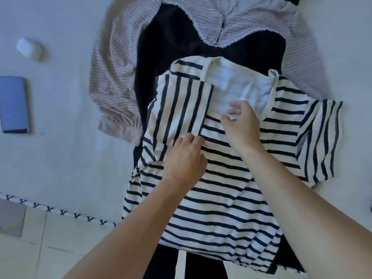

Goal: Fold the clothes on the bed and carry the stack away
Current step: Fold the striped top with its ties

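Note:
A white T-shirt with navy stripes [227, 188] lies spread on the bed, its left sleeve folded inward over the chest and its right sleeve still out flat. My left hand [184, 160] pinches the lower edge of the folded sleeve. My right hand [241, 123] rests on the shirt just below the neckline, fingers curled on the fabric. Under the shirt lies a dark garment [171, 43], and behind that a beige knit cardigan [114, 81] is spread out.
The pale bedsheet [66, 150] has a cross-stitched hem at the near left edge, with tiled floor [40, 248] below it. A blue phone-like slab [13, 104] and a small white case [29, 49] lie on the bed at the left.

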